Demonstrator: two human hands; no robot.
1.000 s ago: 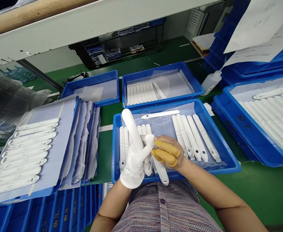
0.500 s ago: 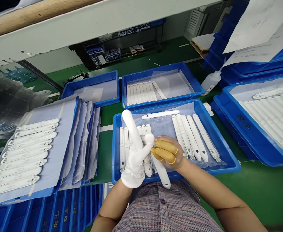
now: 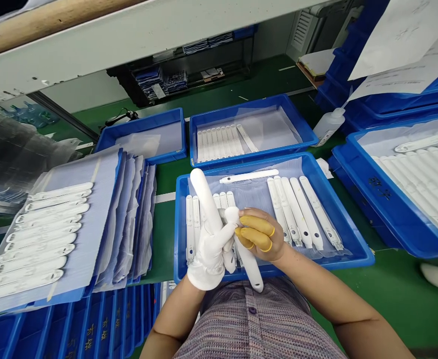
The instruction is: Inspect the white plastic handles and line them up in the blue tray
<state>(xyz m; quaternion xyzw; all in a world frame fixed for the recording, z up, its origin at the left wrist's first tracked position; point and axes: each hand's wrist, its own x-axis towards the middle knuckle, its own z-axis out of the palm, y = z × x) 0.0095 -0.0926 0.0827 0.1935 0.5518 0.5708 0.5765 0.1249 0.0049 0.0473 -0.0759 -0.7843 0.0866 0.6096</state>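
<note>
My left hand (image 3: 208, 259), in a white glove, is closed around a long white plastic strip (image 3: 206, 199) with a rounded end, which slants up and to the left. My right hand (image 3: 262, 234) wears yellow finger cots and pinches close against the left thumb; what its fingertips hold is too small and hidden to make out. Below the hands, another white strip end (image 3: 254, 276) with a small dark hole reaches over the tray's front rim. Under both hands lies a blue tray (image 3: 353, 239) lined with film, with several white strips (image 3: 294, 212) at its right and others at its left, partly covered.
Behind stand two more blue trays, one with a row of strips (image 3: 219, 142). A stack of lined sheets (image 3: 107, 199) bearing strips is at the left. A full tray (image 3: 394, 214) stands at the right, near a squeeze bottle (image 3: 327, 127). A shelf beam (image 3: 166, 42) crosses overhead.
Both hands keep almost the same hold and position. The view has shifted slightly, and a white shoe-like shape has come into sight at the right edge.
</note>
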